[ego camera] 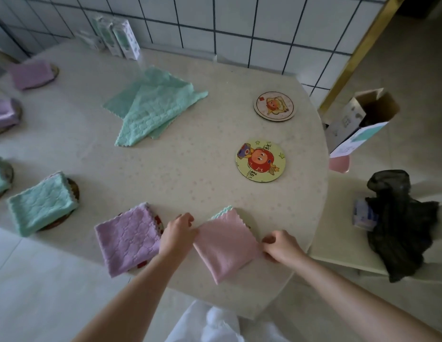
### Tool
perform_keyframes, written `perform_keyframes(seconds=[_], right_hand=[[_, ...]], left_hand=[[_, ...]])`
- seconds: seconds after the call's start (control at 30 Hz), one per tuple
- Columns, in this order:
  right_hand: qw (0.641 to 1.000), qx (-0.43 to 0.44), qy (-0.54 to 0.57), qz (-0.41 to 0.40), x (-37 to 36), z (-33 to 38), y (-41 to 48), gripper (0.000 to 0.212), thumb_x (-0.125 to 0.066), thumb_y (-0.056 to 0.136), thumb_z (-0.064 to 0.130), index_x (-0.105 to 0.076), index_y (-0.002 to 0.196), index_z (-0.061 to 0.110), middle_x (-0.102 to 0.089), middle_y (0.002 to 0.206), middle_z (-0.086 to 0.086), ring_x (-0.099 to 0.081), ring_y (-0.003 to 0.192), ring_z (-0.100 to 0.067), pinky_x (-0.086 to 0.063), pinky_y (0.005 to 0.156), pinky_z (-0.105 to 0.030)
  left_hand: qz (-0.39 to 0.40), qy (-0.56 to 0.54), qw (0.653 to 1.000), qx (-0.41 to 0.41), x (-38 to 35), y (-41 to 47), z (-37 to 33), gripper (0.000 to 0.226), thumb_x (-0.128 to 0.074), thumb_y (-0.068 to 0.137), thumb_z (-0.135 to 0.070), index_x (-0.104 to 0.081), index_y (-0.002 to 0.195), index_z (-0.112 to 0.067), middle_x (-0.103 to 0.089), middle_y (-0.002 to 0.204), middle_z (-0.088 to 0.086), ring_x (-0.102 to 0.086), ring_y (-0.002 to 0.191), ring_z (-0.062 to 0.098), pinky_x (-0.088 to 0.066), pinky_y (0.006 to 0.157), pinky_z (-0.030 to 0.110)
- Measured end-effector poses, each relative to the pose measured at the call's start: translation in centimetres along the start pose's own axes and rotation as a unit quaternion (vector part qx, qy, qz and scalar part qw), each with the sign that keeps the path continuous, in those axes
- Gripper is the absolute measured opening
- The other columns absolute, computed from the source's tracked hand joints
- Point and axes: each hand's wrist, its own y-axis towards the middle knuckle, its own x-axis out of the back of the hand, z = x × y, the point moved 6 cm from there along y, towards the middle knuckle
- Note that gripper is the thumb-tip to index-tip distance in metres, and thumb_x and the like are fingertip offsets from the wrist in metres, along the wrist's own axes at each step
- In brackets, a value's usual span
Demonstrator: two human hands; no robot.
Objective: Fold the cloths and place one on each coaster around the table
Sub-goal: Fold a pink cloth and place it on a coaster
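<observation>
**Q:** Report the state of each hand.

**A:** The left hand (178, 233) is closed in a pinch on the left corner of the pink cloth (226, 245), with its fingers curled. The right hand (280, 245) is closed in a pinch on the right corner of the same cloth, fingers curled inward.

**Q:** Locate the pink cloth.

**A:** It lies folded on the table (190, 174) at the near edge, turned corner-on to the person. A mint scalloped edge (223, 210) shows at its far corner. It cannot be confirmed whether a coaster lies beneath it.

**Q:** List the other task items, referenced to the pink cloth.

**A:**
- **Just left:** a folded purple cloth (127, 240) rests on a red-patterned coaster (160, 223).
- **Farther left:** a folded mint cloth (42, 206) rests on a dark-rimmed coaster (75, 191).
- **Beyond and slightly right:** a yellow coaster (260, 160) has its picture face fully showing.
- **Farther beyond:** a cream coaster (274, 106) also has its face fully showing.
- **Beyond and left:** the unfolded mint cloths (153, 107) lie overlapping.

**Q:** Other items?

**A:** Right of the pink cloth and off the table, a black bag (400, 218) lies on a lower white surface. An open cardboard box (363, 119) stands beyond the bag.
</observation>
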Motion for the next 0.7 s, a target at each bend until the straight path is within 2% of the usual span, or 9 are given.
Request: perform_keyframes(seconds=[0.07,0.13,0.23,0.4,0.57,0.7], right_hand=[[0.997,0.02,-0.07,-0.013,1.7,1.2,0.8,0.014,-0.062,0.079,0.024,-0.068,0.089,0.016,-0.071,0.087,-0.004,-0.065,0.082,-0.022,-0.05,0.07,-0.025],[0.991,0.048,-0.121,-0.024,3.2,2.9,1.9,0.016,-0.058,0.082,0.02,-0.068,0.093,0.015,-0.071,0.091,-0.003,-0.064,0.089,-0.022,-0.049,0.074,-0.026],[0.982,0.084,-0.164,-0.035,4.9,6.6,3.9,0.013,-0.055,0.086,0.019,-0.067,0.092,0.015,-0.07,0.093,-0.002,-0.063,0.088,-0.019,-0.05,0.074,-0.026],[0.967,0.145,-0.204,-0.044,5.7,15.1,7.1,0.012,-0.053,0.09,0.017,-0.065,0.094,0.015,-0.068,0.095,-0.002,-0.062,0.087,-0.018,-0.053,0.078,-0.03],[0.95,0.177,-0.253,-0.054,5.6,24.0,10.0,0.016,-0.048,0.089,0.016,-0.063,0.092,0.015,-0.067,0.093,-0.003,-0.062,0.086,-0.021,-0.05,0.069,-0.03],[0.94,0.2,-0.271,-0.058,5.6,30.2,12.9,0.018,-0.046,0.088,0.014,-0.064,0.093,0.013,-0.067,0.097,-0.008,-0.062,0.089,-0.026,-0.053,0.078,-0.036]], left_hand=[[-0.002,0.061,0.998,-0.026,1.1,1.4,-0.2,0.027,-0.062,0.084,-0.024,-0.061,0.11,-0.019,-0.063,0.108,-0.003,-0.062,0.094,0.024,-0.05,0.072,0.032],[-0.01,0.088,0.995,-0.04,2.7,3.1,-0.2,0.028,-0.059,0.086,-0.024,-0.06,0.113,-0.021,-0.062,0.111,-0.003,-0.062,0.097,0.023,-0.051,0.073,0.033],[-0.023,0.104,0.993,-0.057,5.7,6.6,-0.1,0.03,-0.058,0.086,-0.023,-0.059,0.116,-0.021,-0.06,0.116,-0.001,-0.058,0.105,0.023,-0.05,0.079,0.033],[-0.061,0.126,0.988,-0.064,11.7,12.7,0.9,0.029,-0.057,0.085,-0.021,-0.061,0.114,-0.02,-0.061,0.114,0.001,-0.056,0.107,0.023,-0.051,0.079,0.035],[-0.072,0.141,0.986,-0.058,16.0,18.3,2.0,0.028,-0.056,0.087,-0.025,-0.062,0.114,-0.02,-0.061,0.114,0.001,-0.057,0.105,0.022,-0.051,0.077,0.033],[-0.067,0.131,0.989,-0.033,18.2,22.4,2.9,0.028,-0.057,0.085,-0.024,-0.063,0.112,-0.019,-0.06,0.114,0.003,-0.057,0.104,0.025,-0.052,0.078,0.036]])
